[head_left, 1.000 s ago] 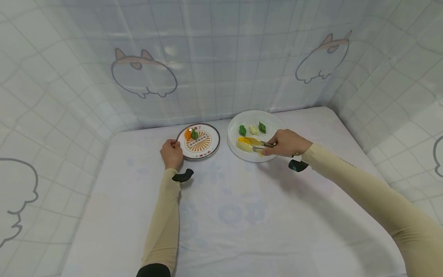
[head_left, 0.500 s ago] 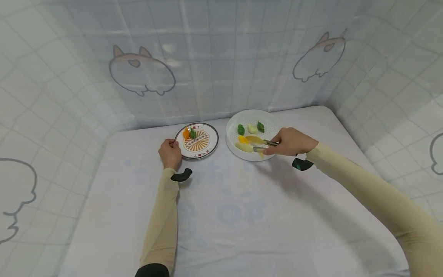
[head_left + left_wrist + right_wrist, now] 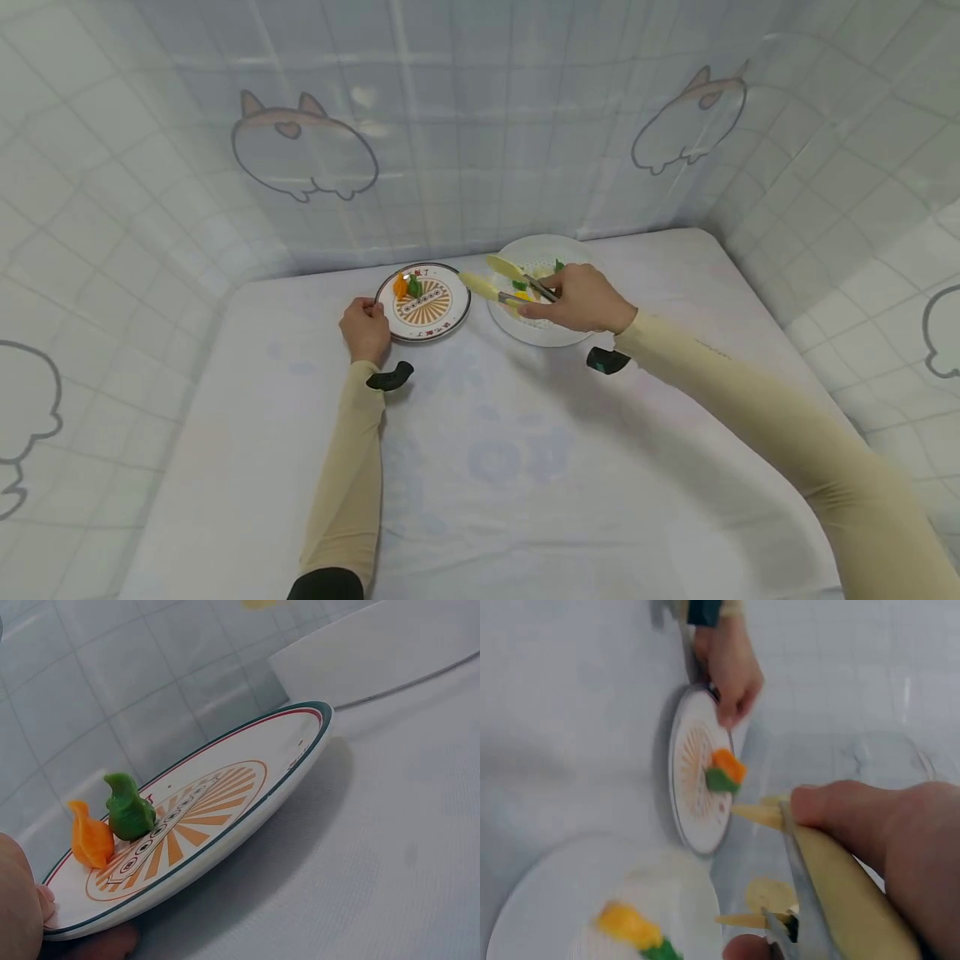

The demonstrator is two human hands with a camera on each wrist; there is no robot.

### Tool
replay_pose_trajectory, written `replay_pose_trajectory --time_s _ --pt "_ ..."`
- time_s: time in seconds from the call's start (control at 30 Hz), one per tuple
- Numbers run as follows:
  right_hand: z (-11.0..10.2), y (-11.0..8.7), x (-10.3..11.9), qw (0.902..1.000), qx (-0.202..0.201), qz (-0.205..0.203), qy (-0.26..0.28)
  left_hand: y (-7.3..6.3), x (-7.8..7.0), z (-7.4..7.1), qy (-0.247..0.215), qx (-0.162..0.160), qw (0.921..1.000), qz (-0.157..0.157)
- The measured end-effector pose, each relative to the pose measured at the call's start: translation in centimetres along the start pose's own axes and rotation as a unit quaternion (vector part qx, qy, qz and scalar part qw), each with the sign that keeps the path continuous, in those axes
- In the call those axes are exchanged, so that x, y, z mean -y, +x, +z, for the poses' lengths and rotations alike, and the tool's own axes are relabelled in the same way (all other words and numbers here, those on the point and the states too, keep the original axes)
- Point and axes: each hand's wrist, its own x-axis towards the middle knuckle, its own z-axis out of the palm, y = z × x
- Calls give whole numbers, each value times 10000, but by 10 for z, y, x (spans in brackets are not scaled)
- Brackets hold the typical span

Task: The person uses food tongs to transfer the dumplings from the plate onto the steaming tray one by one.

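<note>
My left hand [image 3: 365, 329] pinches the near-left rim of a round plate [image 3: 450, 312] printed with an orange sunburst; in the left wrist view the plate looks tilted, its rim raised off the cloth. An orange pepper-shaped piece [image 3: 91, 838] and a green one [image 3: 129, 810] lie side by side on it. My right hand [image 3: 581, 300] grips metal tongs with yellow tips [image 3: 480, 286]. The tips are spread with nothing between them, above the gap between plate and white perforated basket [image 3: 551, 337]. A yellow piece [image 3: 630, 924] and green pieces [image 3: 558, 266] show in the basket, partly hidden.
A white cloth [image 3: 495, 500] with faint printing covers the table. Tile-patterned curtains [image 3: 480, 125] with cartoon outlines stand close behind the plate and basket and along both sides.
My right hand has moved the tongs left and up from over the basket's near side, so the tips now reach the plate's right edge. My left hand stays at the plate rim.
</note>
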Motion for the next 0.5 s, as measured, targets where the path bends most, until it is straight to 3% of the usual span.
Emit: replay_pose_trajectory --time_s 0.2,0.37,0.5 --pt "39 25 26 9994 -218 -252 -23 3 0 -1 46 53 10000 35" --pt "73 50 40 9998 -98 -173 41 3 2 -2 -54 23 9999 98" --pt "93 64 47 9998 190 25 0 0 6 0 -84 174 9998 82"
